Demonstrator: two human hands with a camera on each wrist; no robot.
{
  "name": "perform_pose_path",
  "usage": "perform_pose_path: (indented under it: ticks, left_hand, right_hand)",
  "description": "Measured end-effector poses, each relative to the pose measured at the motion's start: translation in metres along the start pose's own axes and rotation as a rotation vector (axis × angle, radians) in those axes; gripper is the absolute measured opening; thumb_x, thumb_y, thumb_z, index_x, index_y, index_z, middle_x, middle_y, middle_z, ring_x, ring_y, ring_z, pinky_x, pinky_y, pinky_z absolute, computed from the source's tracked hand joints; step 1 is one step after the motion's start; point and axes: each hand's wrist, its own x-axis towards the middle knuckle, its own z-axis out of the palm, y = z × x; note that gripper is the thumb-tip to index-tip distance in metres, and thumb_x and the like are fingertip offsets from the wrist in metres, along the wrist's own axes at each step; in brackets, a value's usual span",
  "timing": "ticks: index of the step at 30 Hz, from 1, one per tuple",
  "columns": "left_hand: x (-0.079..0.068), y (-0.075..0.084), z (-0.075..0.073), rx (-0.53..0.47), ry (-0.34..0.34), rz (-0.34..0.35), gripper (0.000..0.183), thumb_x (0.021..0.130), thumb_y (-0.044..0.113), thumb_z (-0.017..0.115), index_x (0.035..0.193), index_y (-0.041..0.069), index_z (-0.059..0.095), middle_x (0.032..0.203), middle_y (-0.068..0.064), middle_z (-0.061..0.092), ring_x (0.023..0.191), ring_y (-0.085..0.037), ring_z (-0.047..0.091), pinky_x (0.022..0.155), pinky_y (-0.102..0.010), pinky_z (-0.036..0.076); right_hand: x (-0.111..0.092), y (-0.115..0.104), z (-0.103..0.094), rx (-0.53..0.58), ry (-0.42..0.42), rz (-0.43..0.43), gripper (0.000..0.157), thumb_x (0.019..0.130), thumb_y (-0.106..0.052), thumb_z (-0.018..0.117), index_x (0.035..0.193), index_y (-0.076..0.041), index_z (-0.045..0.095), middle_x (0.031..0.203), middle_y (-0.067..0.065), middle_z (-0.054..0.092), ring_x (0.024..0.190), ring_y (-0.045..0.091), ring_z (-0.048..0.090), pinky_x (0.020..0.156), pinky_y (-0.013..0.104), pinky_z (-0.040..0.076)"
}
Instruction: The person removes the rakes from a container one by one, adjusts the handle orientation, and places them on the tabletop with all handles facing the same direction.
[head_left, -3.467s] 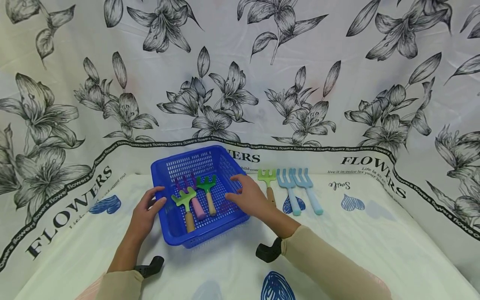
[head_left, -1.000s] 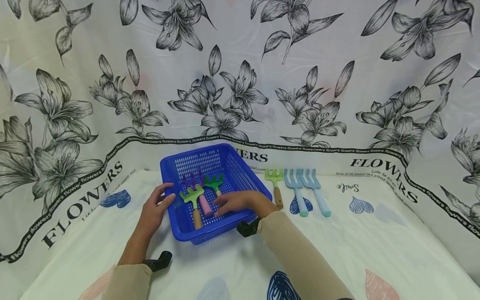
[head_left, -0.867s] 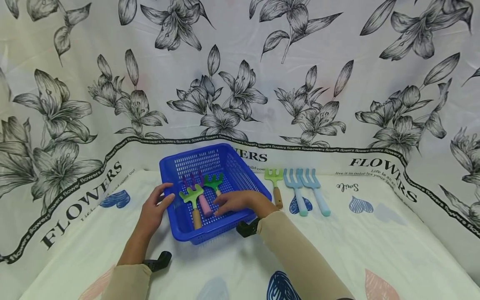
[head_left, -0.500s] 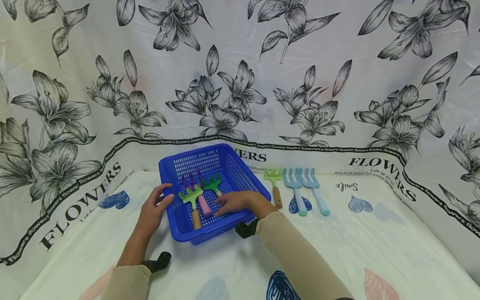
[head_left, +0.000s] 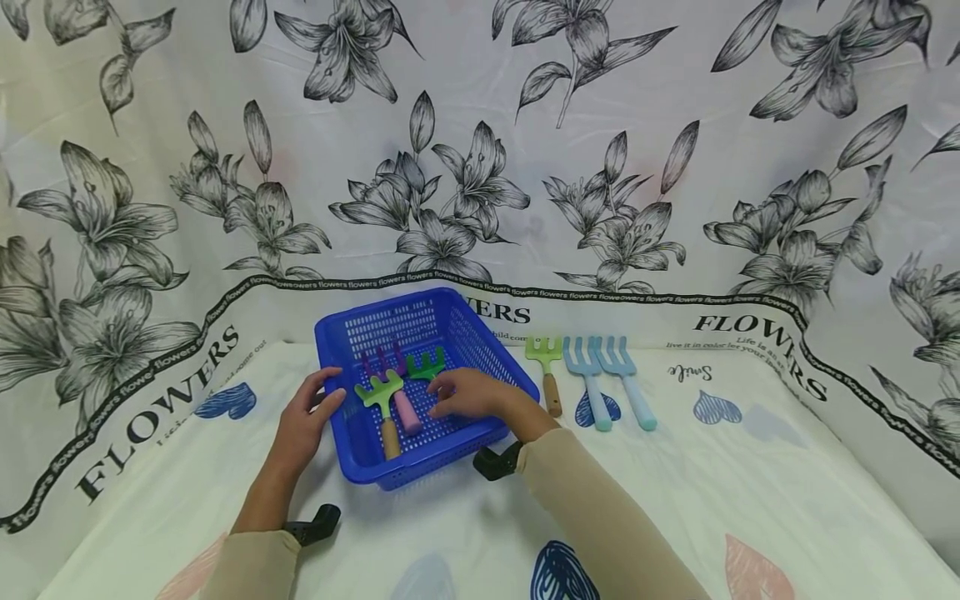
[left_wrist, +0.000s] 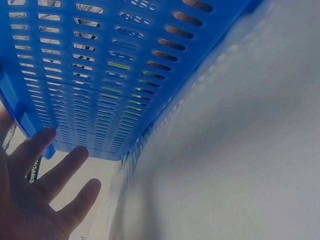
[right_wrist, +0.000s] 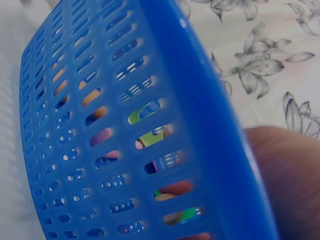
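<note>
A blue plastic basket stands on the white cloth in front of me. In it lie a purple-tined hand rake with a pink handle and a light green hand rake with a wooden handle. Reaching over the basket's right side, my right hand pinches the handle of a dark green hand rake; the hand hides most of that handle. My left hand touches the left rim. The left wrist view shows its fingers spread outside the slotted wall.
Right of the basket lie a light green hand rake with a wooden handle and two light blue hand rakes, one nearer and one farther right. A flower-printed cloth hangs behind.
My right hand has reached into the basket and taken hold of the dark green hand rake, then risen slightly with it. The rake's head shifted a little. The left hand stayed at the rim.
</note>
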Motion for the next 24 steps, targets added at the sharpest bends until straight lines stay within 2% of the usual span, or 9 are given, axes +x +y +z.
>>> perform_pose_path:
  ticks: [5,11,17,24]
  left_hand:
    - [-0.0010,0.0003,-0.0006,0.002,0.000,-0.002,0.058,0.099,0.047,0.048,0.147,0.017,0.037,0.156,-0.018,0.027,0.135,-0.047,0.033,0.104,-0.066,0.029]
    - [0.0004,-0.0008,-0.0003,-0.001,0.001,0.007,0.057,0.099,0.047,0.048,0.146,0.016,0.038,0.155,-0.018,0.028,0.134,-0.047,0.034,0.104,-0.066,0.029]
    - [-0.0002,-0.0009,-0.0008,-0.003,-0.003,0.004,0.057,0.100,0.046,0.048,0.146,0.015,0.037,0.155,-0.019,0.028,0.134,-0.048,0.033,0.102,-0.068,0.030]
    - [-0.0002,0.0007,-0.0002,-0.003,-0.001,0.001,0.057,0.100,0.046,0.048,0.146,0.015,0.037,0.156,-0.018,0.027,0.135,-0.048,0.033,0.103,-0.067,0.029]
  right_hand:
    - [-0.0027,0.0006,-0.0010,0.060,0.137,-0.036,0.029,0.090,-0.017,0.071,0.119,-0.014,0.067,0.096,-0.007,0.065,0.096,0.013,0.058,0.092,0.035,0.048]
    - [-0.0065,0.0014,-0.0029,0.132,0.300,-0.038,0.019,0.090,-0.006,0.068,0.107,-0.015,0.070,0.087,-0.006,0.062,0.087,0.015,0.056,0.079,0.032,0.048]
    - [-0.0073,0.0029,-0.0022,0.125,0.358,-0.045,0.019,0.090,-0.007,0.067,0.107,-0.016,0.070,0.088,-0.007,0.063,0.085,0.014,0.056,0.076,0.031,0.048]
    - [-0.0094,0.0028,-0.0033,0.120,0.414,0.022,0.016,0.090,-0.014,0.069,0.106,-0.014,0.070,0.101,-0.001,0.064,0.095,0.018,0.057,0.083,0.038,0.049]
